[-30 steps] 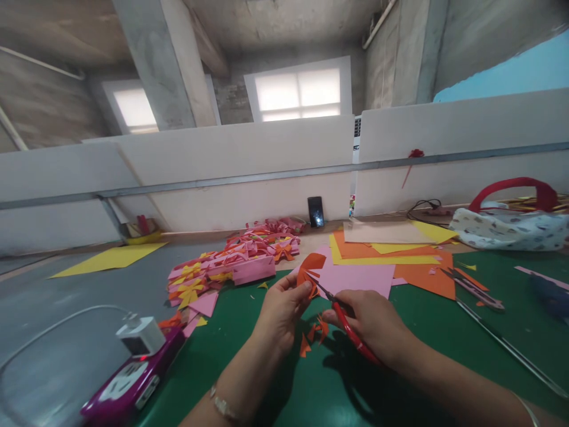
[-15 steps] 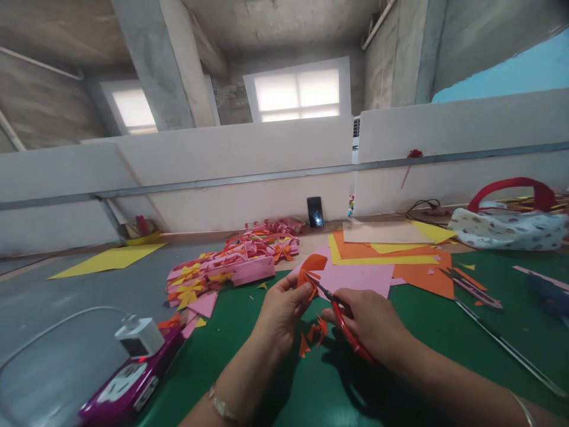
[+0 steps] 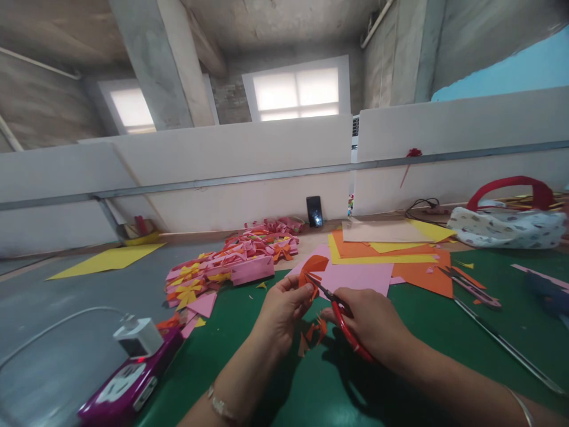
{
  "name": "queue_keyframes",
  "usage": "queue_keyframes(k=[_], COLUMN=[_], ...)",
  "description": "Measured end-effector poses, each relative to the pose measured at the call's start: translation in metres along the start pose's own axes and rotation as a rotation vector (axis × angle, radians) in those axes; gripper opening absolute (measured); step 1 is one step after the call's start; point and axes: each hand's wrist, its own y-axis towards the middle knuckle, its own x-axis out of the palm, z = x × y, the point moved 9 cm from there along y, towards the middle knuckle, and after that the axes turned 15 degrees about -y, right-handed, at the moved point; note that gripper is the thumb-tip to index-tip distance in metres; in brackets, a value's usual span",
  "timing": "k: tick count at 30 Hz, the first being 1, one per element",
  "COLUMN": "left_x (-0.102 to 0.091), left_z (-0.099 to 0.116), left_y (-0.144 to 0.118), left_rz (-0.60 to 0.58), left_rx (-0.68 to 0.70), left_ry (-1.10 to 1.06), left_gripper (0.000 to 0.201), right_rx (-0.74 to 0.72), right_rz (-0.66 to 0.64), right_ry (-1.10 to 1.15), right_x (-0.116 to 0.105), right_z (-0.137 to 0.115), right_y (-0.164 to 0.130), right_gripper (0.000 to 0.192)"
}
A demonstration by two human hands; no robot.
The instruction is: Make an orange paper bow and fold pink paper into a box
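Orange paper piece (image 3: 312, 268) is pinched at its lower edge by the left hand (image 3: 281, 309) and raised above the green mat (image 3: 391, 367), leaving its free edge open to the blades. The right hand (image 3: 373, 323) grips red-handled scissors (image 3: 340, 314), tips touching the paper; orange offcuts (image 3: 312, 335) lie directly beneath.

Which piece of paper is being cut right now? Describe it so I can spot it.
Start at the green mat and find the two hands at its near middle. The left hand pinches a small curled orange piece, with the red-handled scissors at its edge. Unlike the flat orange sheets behind, it is held up.
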Motion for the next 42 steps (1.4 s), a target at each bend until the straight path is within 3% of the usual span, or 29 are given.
queue_keyframes(k=[37, 42], left_x=[0.0050, 0.0033], left_z=[-0.0007, -0.0008], left_y=[0.0017, 0.0023], left_rz=[-0.101, -0.090], left_rx=[-0.010, -0.004], left_ry=[0.048, 0.072], left_gripper=[0.020, 0.019], right_rx=[0.036, 0.012], right_rz=[0.022, 0.036], right_ry=[-0.069, -0.003], right_x=[-0.0053, -0.0026], right_z=[0.0037, 0.0029], right_y=[0.0004, -0.0002], right_gripper=[0.026, 0.018])
